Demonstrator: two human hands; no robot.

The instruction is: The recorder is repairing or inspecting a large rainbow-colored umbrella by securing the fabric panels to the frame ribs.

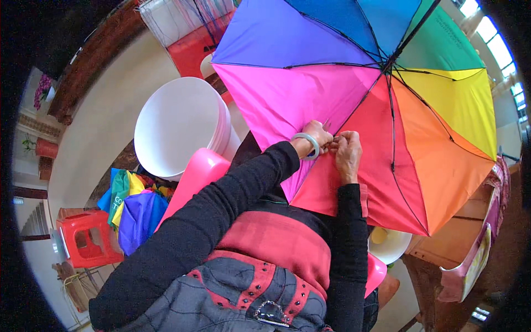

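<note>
An opened rainbow umbrella lies across my lap with its inside facing up, showing black ribs and a dark shaft. At the rib along the seam between the pink and red panels, my two hands meet. My left hand, with a pale bangle on the wrist, is closed; a thin, shiny pointed thing sticks out by its fingers, its kind too small to tell. Close beside it, my right hand pinches at the umbrella rib. What lies between the fingertips is mostly hidden.
A large white bucket stands left of the umbrella. Farther left are folded coloured umbrellas and a red plastic stool. Threads hang over a white container at the top. A wooden box-like piece stands at right.
</note>
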